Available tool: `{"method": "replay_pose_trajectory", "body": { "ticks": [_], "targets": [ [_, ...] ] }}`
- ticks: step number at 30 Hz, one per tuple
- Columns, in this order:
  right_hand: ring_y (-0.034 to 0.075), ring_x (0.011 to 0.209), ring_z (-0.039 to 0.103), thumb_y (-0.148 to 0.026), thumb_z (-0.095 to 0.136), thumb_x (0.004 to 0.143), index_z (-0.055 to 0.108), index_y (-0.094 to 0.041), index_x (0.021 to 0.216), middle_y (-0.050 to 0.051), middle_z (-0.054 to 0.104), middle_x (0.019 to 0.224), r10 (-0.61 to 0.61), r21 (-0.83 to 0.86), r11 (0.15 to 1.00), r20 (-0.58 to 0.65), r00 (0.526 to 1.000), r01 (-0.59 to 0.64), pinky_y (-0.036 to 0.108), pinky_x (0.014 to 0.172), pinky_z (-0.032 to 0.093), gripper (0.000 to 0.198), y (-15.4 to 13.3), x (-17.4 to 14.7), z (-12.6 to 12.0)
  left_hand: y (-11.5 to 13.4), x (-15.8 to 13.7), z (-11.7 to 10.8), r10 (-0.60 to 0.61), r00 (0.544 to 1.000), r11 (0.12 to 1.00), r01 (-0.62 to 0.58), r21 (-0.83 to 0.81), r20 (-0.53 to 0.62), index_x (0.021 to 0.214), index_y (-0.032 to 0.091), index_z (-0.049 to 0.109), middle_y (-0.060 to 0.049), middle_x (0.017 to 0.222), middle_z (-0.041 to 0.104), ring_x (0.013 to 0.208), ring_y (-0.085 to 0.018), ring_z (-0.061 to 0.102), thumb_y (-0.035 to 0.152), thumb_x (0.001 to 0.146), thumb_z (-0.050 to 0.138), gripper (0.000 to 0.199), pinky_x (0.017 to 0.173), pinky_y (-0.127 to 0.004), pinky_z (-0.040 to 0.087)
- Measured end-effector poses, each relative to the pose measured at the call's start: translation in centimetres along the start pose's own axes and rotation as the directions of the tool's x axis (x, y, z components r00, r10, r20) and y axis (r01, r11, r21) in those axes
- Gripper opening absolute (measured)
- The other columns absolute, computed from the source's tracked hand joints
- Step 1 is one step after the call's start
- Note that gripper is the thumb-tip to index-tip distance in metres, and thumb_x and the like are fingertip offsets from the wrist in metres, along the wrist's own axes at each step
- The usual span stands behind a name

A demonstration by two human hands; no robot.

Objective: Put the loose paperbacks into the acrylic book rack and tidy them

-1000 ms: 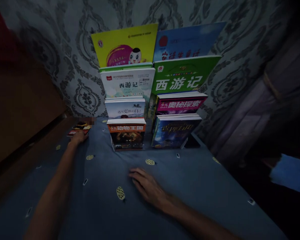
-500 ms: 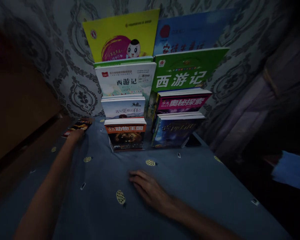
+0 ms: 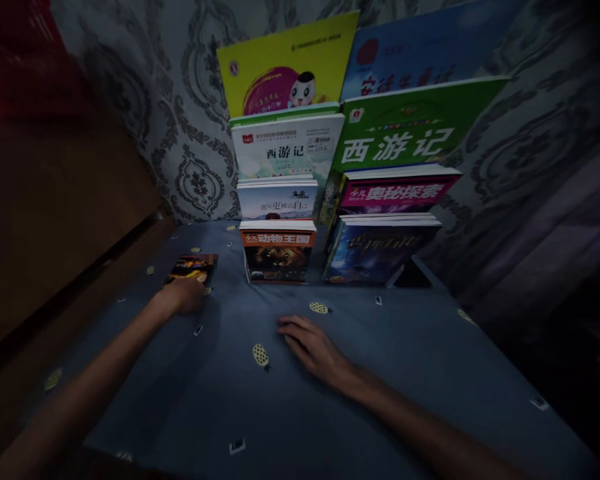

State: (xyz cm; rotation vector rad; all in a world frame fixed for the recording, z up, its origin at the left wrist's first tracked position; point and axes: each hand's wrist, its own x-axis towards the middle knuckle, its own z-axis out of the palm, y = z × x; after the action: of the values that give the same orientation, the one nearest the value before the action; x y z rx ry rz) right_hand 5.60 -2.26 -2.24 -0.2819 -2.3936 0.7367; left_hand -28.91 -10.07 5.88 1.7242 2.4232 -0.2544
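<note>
My left hand [image 3: 184, 293] grips the near edge of a dark book [image 3: 193, 265] with an orange-and-yellow cover, at the left of the table; its fingers are partly hidden. My right hand [image 3: 313, 347] rests on the blue tablecloth [image 3: 180, 407], fingers stretched out, holding nothing. In front of my hands, books stand upright in two stepped columns. A lion-cover book [image 3: 278, 257] is foremost on the left. A dark blue book [image 3: 380, 250] is foremost on the right. Behind them rise a pink book [image 3: 395, 192], a white book [image 3: 287, 143] and a green book [image 3: 410, 127].
A yellow book [image 3: 280, 63] and a large blue book [image 3: 430, 47] form the back row, close to the patterned wall [image 3: 195, 173]. A brown wooden panel [image 3: 55, 220] borders the left side. Pale cloth [image 3: 520, 233] hangs at the right.
My left hand has brought the dark book nearer and toward the standing books. My view has shifted left, and my right hand stays on the cloth.
</note>
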Motion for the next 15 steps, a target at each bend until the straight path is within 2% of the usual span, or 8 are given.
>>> {"method": "replay_pose_trajectory", "body": {
  "ticks": [1,3,4,5,6,8,10,15],
  "targets": [
    [0.022,0.108,0.070,-0.016,0.048,0.098,0.070,-0.022,0.110,0.011,0.071,0.117,0.001,0.004,1.000,0.001,1.000,-0.001,0.039,0.094,0.060,0.026,0.0,0.0,0.0,0.7,-0.8,0.2,0.053,0.997,0.998,-0.051,-0.037,0.055,0.090,0.019,0.073,-0.014,0.087,0.076,0.081,-0.029,0.072,0.050,0.077,0.066,0.034,0.078,-0.035,0.053],
    [0.022,0.108,0.070,-0.017,0.048,0.099,0.070,-0.022,0.110,0.011,0.071,0.116,0.003,0.004,1.000,0.003,1.000,-0.003,0.040,0.094,0.060,0.025,0.0,0.0,0.1,1.6,-1.6,0.2,0.219,0.952,0.962,-0.174,-0.211,0.212,0.086,0.021,0.072,-0.009,0.081,0.075,0.075,-0.024,0.071,0.058,0.086,0.054,0.042,0.072,-0.030,0.053],
    [0.022,0.108,0.070,-0.017,0.048,0.099,0.070,-0.021,0.109,0.012,0.071,0.115,0.001,0.001,1.000,0.003,1.000,-0.001,0.040,0.094,0.060,0.025,0.1,0.0,0.1,1.7,-1.6,0.0,0.281,0.926,0.934,-0.204,-0.295,0.250,0.087,0.021,0.072,-0.007,0.080,0.075,0.075,-0.023,0.070,0.060,0.090,0.047,0.046,0.070,-0.029,0.053],
    [0.022,0.108,0.070,-0.016,0.048,0.099,0.070,-0.020,0.109,0.012,0.071,0.114,-0.004,-0.004,1.000,0.001,1.000,0.004,0.040,0.093,0.060,0.025,0.1,0.0,0.2,1.5,-1.4,-0.3,0.291,0.924,0.922,-0.202,-0.332,0.248,0.091,0.021,0.072,-0.006,0.082,0.075,0.077,-0.023,0.070,0.059,0.092,0.042,0.048,0.070,-0.028,0.052],
    [0.022,0.108,0.070,-0.016,0.048,0.098,0.070,-0.020,0.109,0.012,0.071,0.113,-0.008,-0.008,1.000,0.001,1.000,0.008,0.040,0.093,0.060,0.025,0.2,0.0,0.3,1.0,-1.0,-0.6,0.245,0.947,0.932,-0.170,-0.321,0.210,0.098,0.021,0.071,-0.006,0.088,0.076,0.083,-0.024,0.071,0.057,0.093,0.041,0.047,0.072,-0.028,0.052],
    [0.022,0.107,0.070,-0.016,0.049,0.098,0.070,-0.019,0.109,0.012,0.071,0.114,-0.015,-0.015,1.000,0.001,1.000,0.015,0.040,0.093,0.060,0.025,0.2,-0.1,0.3,-0.3,-0.2,-0.9,0.014,0.999,0.987,-0.008,-0.162,0.037,0.115,0.021,0.068,-0.009,0.107,0.075,0.100,-0.028,0.069,0.051,0.091,0.049,0.043,0.080,-0.031,0.052],
    [0.022,0.106,0.070,-0.016,0.049,0.098,0.070,-0.020,0.109,0.012,0.070,0.114,-0.016,-0.013,1.000,-0.002,1.000,0.016,0.040,0.092,0.060,0.024,0.2,0.0,0.3,-1.8,0.4,-0.8,-0.098,0.994,0.990,0.093,-0.102,-0.042,0.129,0.017,0.061,-0.015,0.126,0.069,0.116,-0.032,0.064,0.044,0.088,0.054,0.049,0.089,-0.034,0.050],
    [0.022,0.107,0.069,-0.015,0.050,0.097,0.070,-0.020,0.108,0.011,0.070,0.113,-0.020,0.011,1.000,-0.007,1.000,0.020,0.040,0.093,0.059,0.024,0.1,0.0,0.4,-3.3,-0.4,0.9,-0.094,0.995,0.991,0.089,-0.102,-0.046,0.129,0.021,0.062,-0.012,0.128,0.068,0.117,-0.025,0.064,0.041,0.092,0.047,0.044,0.096,-0.029,0.047]
  ]
}}
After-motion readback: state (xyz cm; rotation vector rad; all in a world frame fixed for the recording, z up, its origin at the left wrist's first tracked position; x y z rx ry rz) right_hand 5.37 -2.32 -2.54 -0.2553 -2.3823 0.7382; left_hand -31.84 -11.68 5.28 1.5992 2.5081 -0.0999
